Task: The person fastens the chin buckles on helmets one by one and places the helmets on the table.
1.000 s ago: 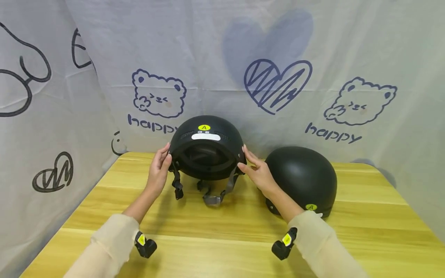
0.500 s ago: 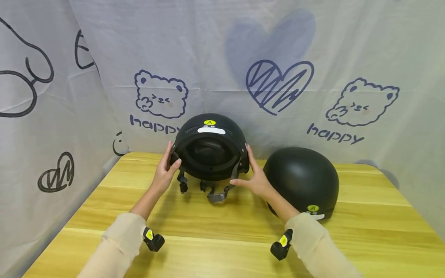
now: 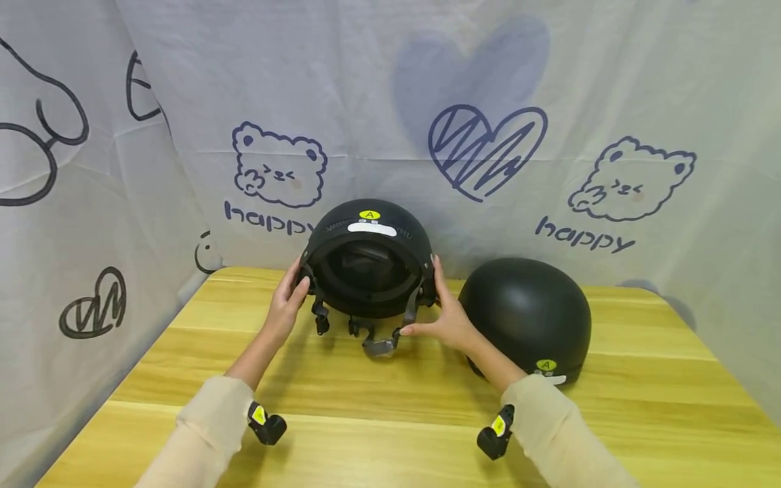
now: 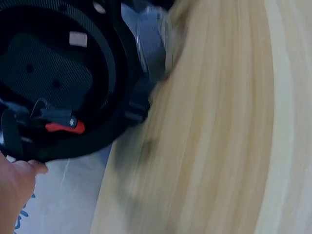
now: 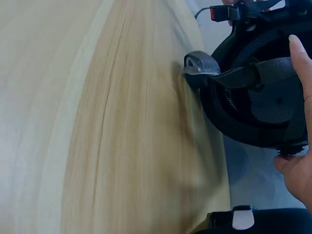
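Note:
A black helmet (image 3: 369, 264), its dark inside facing me, is held up between both hands near the back of the table. It bears a yellow "A" sticker and a white strip above its opening. My left hand (image 3: 285, 305) grips its left side, the thumb on the rim. At its right side my right hand (image 3: 453, 317) holds the outer edge with the fingers, while the thumb reaches down to the grey chin strap (image 3: 410, 308). The strap's chin pad (image 3: 379, 348) hangs low. A red buckle part (image 4: 66, 127) shows inside in the left wrist view.
A second black helmet (image 3: 525, 308) with a similar sticker rests dome up on the wooden table (image 3: 378, 440), beside my right forearm. Behind the table hangs a pale cloth (image 3: 372, 81) with bear and heart drawings.
The helmet has tilted back and shifted slightly right, so more of its inside shows. My right thumb has slid from the rim down toward the strap. The second helmet stays put.

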The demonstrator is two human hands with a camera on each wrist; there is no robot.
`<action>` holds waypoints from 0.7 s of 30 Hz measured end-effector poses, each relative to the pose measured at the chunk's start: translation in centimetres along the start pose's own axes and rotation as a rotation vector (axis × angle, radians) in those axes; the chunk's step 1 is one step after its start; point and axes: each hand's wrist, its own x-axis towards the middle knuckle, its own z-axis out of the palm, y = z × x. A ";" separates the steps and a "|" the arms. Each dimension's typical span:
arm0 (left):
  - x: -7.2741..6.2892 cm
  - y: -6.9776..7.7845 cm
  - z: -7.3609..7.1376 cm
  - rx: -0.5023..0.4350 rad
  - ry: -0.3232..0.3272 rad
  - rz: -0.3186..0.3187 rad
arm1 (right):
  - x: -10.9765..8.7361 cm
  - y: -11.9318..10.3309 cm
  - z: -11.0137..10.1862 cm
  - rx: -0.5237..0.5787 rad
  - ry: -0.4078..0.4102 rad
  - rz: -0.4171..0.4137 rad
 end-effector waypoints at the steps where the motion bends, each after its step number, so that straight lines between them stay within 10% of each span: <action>1: -0.1 0.1 0.0 -0.006 0.006 -0.012 | 0.0 -0.1 0.1 -0.005 0.004 0.007; 21: -1.0 1.5 -0.4 0.040 0.044 -0.158 | -0.3 -0.9 0.1 0.264 0.011 0.001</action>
